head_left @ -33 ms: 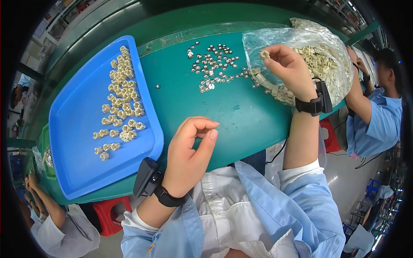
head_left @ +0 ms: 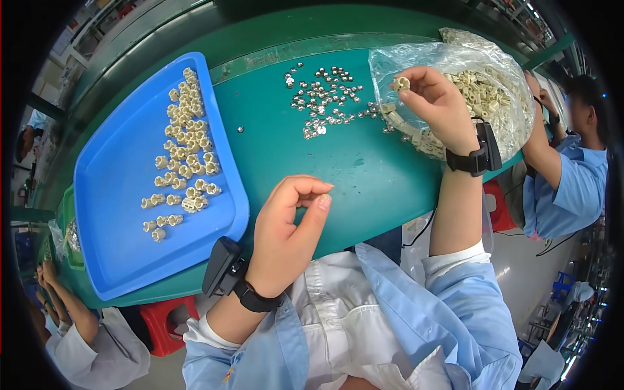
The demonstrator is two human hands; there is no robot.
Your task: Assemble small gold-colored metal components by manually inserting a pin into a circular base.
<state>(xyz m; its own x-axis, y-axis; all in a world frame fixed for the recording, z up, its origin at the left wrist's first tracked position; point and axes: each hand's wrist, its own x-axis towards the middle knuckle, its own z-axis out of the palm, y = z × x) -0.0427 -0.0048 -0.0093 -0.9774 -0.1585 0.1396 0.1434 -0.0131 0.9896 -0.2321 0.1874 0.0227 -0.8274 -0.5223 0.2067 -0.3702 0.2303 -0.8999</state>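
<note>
Pinched between the thumb and forefinger of my right hand (head_left: 437,104) is a small cream plastic socket (head_left: 402,84), its notched round end showing. That hand is raised beside a clear plastic bag (head_left: 390,62) full of loose cream plastic parts (head_left: 484,97). My left hand (head_left: 286,224) hovers over the near edge of the green work surface (head_left: 364,175). Its fingers curl loosely, with a gap between thumb and forefinger and nothing visible in them. Many similar sockets (head_left: 188,140) stand or lie in a blue tray (head_left: 123,240) at the left.
Small shiny metal caps (head_left: 322,97) lie scattered across the far middle of the table, and one stray cap (head_left: 240,129) is near the tray. A person in a light blue shirt (head_left: 565,185) sits at the right. Another person's hands (head_left: 49,276) show at the far left.
</note>
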